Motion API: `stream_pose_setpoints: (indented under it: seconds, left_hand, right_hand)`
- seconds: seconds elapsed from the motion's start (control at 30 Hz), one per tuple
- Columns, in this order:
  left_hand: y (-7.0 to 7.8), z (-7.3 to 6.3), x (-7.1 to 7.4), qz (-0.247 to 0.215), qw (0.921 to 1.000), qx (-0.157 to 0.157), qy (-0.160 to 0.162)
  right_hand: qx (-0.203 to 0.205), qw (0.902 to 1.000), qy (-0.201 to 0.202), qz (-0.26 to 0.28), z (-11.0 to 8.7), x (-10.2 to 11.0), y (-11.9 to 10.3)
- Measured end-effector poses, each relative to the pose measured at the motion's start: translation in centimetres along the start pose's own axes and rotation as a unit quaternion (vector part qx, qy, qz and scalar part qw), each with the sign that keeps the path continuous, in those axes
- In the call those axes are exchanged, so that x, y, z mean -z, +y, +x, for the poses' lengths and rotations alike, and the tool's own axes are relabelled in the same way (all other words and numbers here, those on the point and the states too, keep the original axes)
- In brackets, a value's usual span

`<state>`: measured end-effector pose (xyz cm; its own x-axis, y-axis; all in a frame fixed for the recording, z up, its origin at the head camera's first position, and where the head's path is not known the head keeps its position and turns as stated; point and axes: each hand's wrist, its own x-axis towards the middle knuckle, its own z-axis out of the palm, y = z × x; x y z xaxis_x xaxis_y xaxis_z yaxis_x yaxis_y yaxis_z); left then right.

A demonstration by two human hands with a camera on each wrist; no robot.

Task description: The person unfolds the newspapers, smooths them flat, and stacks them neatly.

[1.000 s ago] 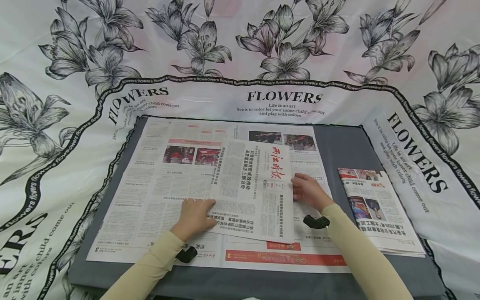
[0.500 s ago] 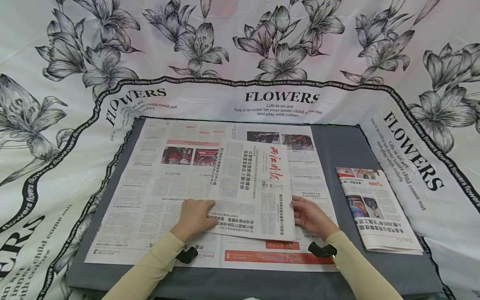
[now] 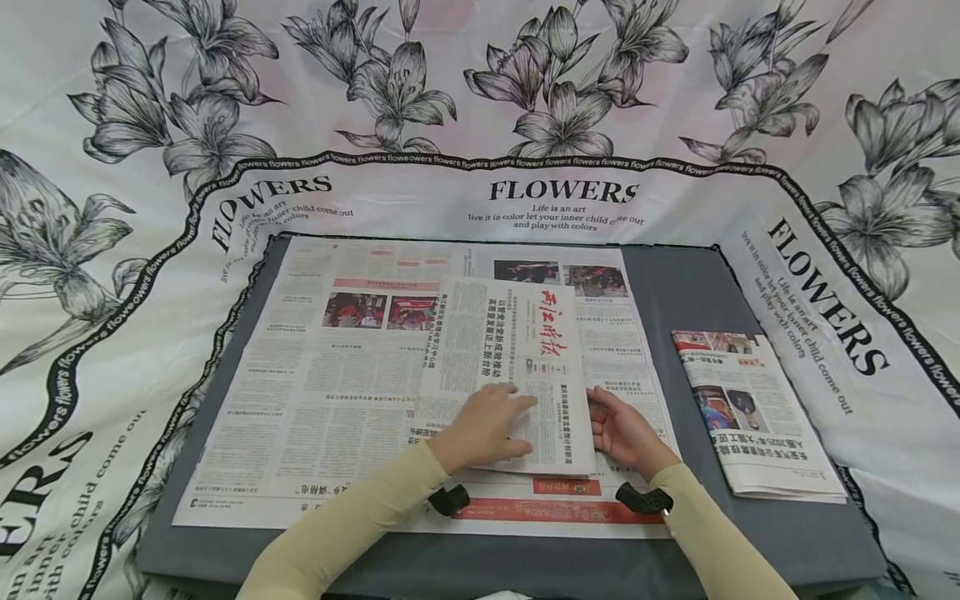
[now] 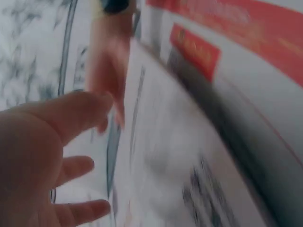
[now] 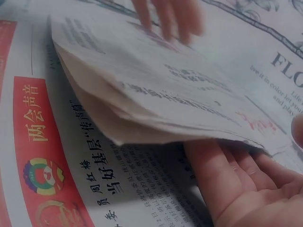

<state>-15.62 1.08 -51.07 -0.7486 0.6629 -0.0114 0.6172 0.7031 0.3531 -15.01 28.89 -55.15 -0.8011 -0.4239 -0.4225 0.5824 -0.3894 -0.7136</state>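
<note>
A folded newspaper with a red title lies on an opened newspaper spread. My left hand is over its lower part with fingers spread, holding nothing. In the left wrist view, the thumb and fingers of that left hand stand apart beside the blurred paper. My right hand is at the folded paper's right edge. From the right wrist view, the fingers of this hand reach under the raised edge, their tips hidden below it. Several folded layers gape along the near edge.
A second folded newspaper with colour photos lies at the table's right side. The grey table shows around the spread. A white flower-printed cloth rises behind and at both sides.
My left hand has left the folded newspaper's left edge and moved right over its lower part. My right hand slid down the right edge earlier, then stayed near there.
</note>
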Motion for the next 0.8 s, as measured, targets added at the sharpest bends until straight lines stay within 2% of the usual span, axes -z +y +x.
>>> stream_pose_setpoints:
  seconds: [0.07, 0.13, 0.3, 0.43, 0.57, 0.67, 0.8]
  left_hand:
    - [1.8, 1.4, -0.6, 0.010, 0.9985, -0.046, -0.027]
    - [3.2, 2.5, -1.4, 0.022, 0.9959, -0.073, -0.049]
    - [5.1, 3.9, -2.9, 0.046, 0.9891, -0.089, -0.107]
    - [5.6, 4.0, -3.3, 0.050, 0.9869, -0.093, -0.122]
    - [5.5, 4.2, -3.6, 0.052, 0.9889, -0.098, -0.099]
    - [5.2, 4.6, -3.5, 0.039, 0.9896, -0.101, -0.095]
    - [4.9, 5.0, -3.1, 0.023, 0.9882, -0.105, -0.109]
  right_hand:
    - [0.000, 1.0000, -0.002, 0.004, 0.1, 0.1, 0.1]
    - [0.001, 1.0000, -0.006, 0.007, 0.1, 0.2, 0.2]
    - [0.004, 0.9995, -0.028, 0.015, 0.1, 0.4, 0.5]
    - [0.001, 0.9996, -0.023, 0.017, 0.0, 0.3, 0.5]
    - [-0.002, 0.9999, -0.010, 0.010, 0.1, 0.1, 0.5]
    - [0.000, 0.9997, -0.019, 0.013, 0.1, 0.2, 0.4]
    - [0.004, 0.9993, -0.032, 0.019, 0.1, 0.4, 0.3]
